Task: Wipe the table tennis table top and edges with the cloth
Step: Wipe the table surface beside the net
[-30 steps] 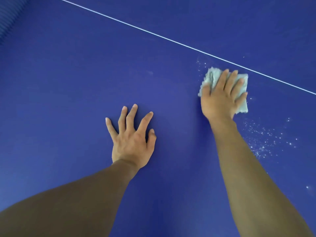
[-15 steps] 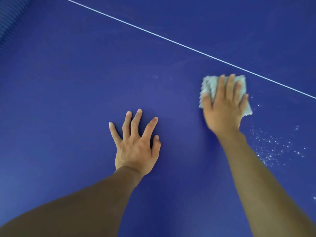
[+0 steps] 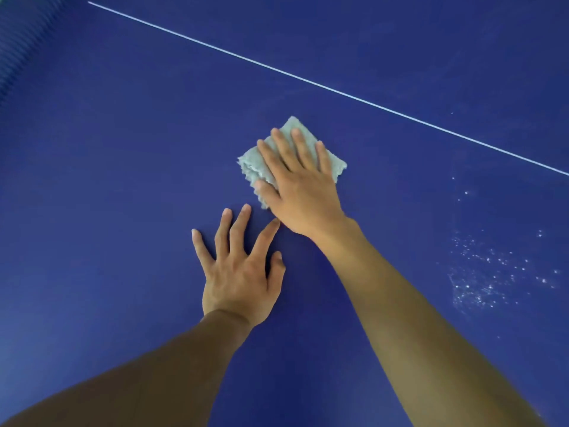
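Observation:
The blue table tennis table top point(image 3: 107, 195) fills the view. A folded pale green cloth point(image 3: 251, 164) lies flat on it near the middle. My right hand point(image 3: 300, 186) presses down on the cloth with straight, spread fingers and covers most of it. My left hand point(image 3: 240, 269) rests flat on the bare table just in front of the cloth, fingers spread; its index fingertip almost touches my right hand.
A thin white line point(image 3: 338, 92) runs diagonally across the table beyond the cloth. White specks or droplets point(image 3: 492, 272) are scattered on the surface at the right. The net point(image 3: 15, 41) shows at the top left corner.
My right hand has slid the cloth to the left and toward me, away from the white line, close to my left hand. My left hand has stayed flat in place.

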### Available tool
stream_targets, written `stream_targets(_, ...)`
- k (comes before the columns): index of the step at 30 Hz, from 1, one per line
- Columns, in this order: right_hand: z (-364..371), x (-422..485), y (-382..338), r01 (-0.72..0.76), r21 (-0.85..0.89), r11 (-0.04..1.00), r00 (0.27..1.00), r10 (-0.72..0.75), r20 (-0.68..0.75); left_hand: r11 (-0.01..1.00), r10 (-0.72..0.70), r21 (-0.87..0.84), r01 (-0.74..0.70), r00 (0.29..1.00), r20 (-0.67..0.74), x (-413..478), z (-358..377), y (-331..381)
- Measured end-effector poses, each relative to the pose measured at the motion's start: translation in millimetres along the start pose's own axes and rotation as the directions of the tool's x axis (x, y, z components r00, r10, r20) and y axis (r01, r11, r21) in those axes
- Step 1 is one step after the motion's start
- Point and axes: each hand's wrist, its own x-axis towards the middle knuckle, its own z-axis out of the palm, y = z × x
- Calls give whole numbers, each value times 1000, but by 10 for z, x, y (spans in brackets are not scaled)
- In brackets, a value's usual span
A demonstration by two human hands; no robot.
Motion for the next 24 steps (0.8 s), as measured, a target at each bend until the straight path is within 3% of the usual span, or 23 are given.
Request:
stream_targets(3, -113, -351, 744, -290, 54, 956, 956, 292, -25, 1000, 2, -14, -2, 1000, -7, -10, 7, -22)
stream_targets(5, -260, -557, 1248, -556, 101, 825, 826, 562, -36, 1000, 6, -31, -7, 1000, -18, -11, 16, -27)
stream_targets(7, -414, -577, 1641, -733, 146, 664, 666, 745, -41, 1000, 6, -29, -7, 1000, -16, -13, 8, -5)
stream_targets(10, -598, -169, 2008, -844, 147, 516, 517, 855, -35, 1000, 8, -20, -8, 1000, -18, -12, 2, 11)
stream_targets(12, -696, 272, 2119, -857, 147, 495, 498, 867, -18, 1000, 13, -7, -13, 1000, -26, -13, 13, 11)
stream_targets(13, -721, 512, 2097, -837, 149, 527, 532, 846, 0, 1000, 15, -2, -15, 999, -32, -13, 19, 10)
stream_targets(15, -687, 944, 1818, -732, 132, 668, 675, 737, 17, 1000, 23, 5, -23, 999, -39, -7, 26, 8)
stream_targets(17, -568, 1226, 1231, -520, 87, 850, 854, 521, 20, 1000, 28, 14, -28, 999, -40, 0, 21, 3)
stream_targets(19, -402, 1289, 517, -238, 50, 970, 971, 236, 41, 999, 24, 30, -23, 999, -33, 6, 6, 6)
stream_targets(22, -161, 983, -313, 165, 20, 986, 978, -167, 127, 999, 24, 35, -22, 999, -36, 8, 1, 7)
stream_targets(24, -61, 720, -434, 307, 26, 951, 940, -307, 146, 999, 27, 35, -26, 999, -36, 5, 12, 1)
